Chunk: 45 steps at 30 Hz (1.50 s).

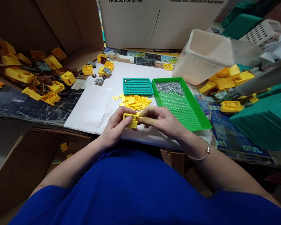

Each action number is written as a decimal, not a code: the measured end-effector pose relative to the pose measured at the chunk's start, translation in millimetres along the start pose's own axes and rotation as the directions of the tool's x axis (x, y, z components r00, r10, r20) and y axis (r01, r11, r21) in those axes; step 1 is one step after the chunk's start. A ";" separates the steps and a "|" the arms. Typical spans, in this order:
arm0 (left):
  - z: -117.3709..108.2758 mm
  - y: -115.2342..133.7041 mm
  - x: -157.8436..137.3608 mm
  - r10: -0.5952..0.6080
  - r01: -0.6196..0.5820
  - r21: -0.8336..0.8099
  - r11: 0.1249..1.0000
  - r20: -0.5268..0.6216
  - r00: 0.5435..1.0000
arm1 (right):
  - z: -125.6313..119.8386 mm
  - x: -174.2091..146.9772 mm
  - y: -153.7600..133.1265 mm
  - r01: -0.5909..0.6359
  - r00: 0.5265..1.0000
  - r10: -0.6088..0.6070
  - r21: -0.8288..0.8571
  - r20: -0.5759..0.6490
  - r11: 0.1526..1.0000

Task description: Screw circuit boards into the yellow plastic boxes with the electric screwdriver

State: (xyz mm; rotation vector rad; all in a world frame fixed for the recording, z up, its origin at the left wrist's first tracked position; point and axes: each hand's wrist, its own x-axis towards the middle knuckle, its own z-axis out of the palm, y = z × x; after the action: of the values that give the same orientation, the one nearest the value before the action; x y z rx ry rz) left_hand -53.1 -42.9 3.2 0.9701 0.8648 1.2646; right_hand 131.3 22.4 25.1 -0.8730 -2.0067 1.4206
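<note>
A small yellow plastic housing (132, 123) is held above the front of the white work surface. My left hand (117, 125) is closed around its left side, with the thumb lying across its face. Pinched fingers of my right hand (162, 120) meet its right end; tan covers sheathe the thumb and forefinger. Whatever small piece may be between those fingertips is hidden. Just beyond the hands lies a loose pile of flat yellow plastic pieces (134, 102). Behind the pile is a teal ridged tray (138, 87).
Right of the pile, a green perforated tray (189, 115) holds many small silvery screws (170, 88). A translucent bin (206, 56) stands behind it. Yellow housings with circuit boards (104, 70) lie at the back left. An open cardboard box (21, 162) sits below the left table edge.
</note>
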 end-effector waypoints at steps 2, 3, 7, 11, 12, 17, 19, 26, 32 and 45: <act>0.5 2.1 2.5 -0.031 0.032 -0.092 0.995 0.012 0.999 | -2.1 -2.7 1.6 -0.008 0.993 0.020 0.105 -0.115 0.994; 0.6 2.8 4.0 -0.062 0.065 -0.140 0.988 0.024 0.998 | -2.6 -4.6 2.8 0.018 0.983 0.004 0.118 -0.186 0.993; 0.9 2.7 7.8 -0.154 0.164 -0.242 0.956 0.060 0.986 | -2.6 -12.3 6.3 0.115 0.956 -0.123 -0.048 -0.267 0.992; 0.5 0.1 6.8 -0.144 0.154 -0.226 0.962 0.064 0.988 | -2.0 -15.0 6.4 0.259 0.909 -0.374 -0.454 -0.185 0.853; 0.1 -0.5 6.4 -0.138 0.148 -0.213 0.966 0.061 0.989 | -2.1 -15.4 6.3 0.290 0.894 -0.418 -0.501 -0.162 0.815; -1.0 -1.6 6.1 -0.118 0.127 -0.200 0.972 0.056 0.991 | -1.4 -18.7 7.9 0.370 0.845 -0.522 -0.579 -0.114 0.726; -0.3 -1.8 6.3 -0.124 0.132 -0.199 0.971 0.055 0.991 | 0.2 -19.2 9.6 0.381 0.839 -0.538 -0.620 -0.080 0.686; 2.5 -6.7 1.8 -0.073 0.073 0.005 0.997 -0.003 0.997 | 4.5 -15.9 11.8 0.440 0.808 -0.562 -0.818 0.179 0.371; 4.8 -7.2 1.9 -0.216 0.217 -0.080 0.973 0.012 0.976 | 2.8 -15.0 13.8 0.517 0.614 -0.727 -0.852 0.307 0.077; 4.3 -1.5 6.5 -0.241 0.248 -0.262 0.933 0.058 0.969 | 7.4 -20.7 17.0 0.347 0.829 -0.521 -0.543 -0.203 0.765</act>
State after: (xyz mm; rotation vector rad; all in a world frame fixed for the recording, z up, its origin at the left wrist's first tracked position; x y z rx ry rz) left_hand -47.9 -37.0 3.3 0.6395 0.7464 1.1168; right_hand 142.8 6.4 5.6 -0.7050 -2.1267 0.4560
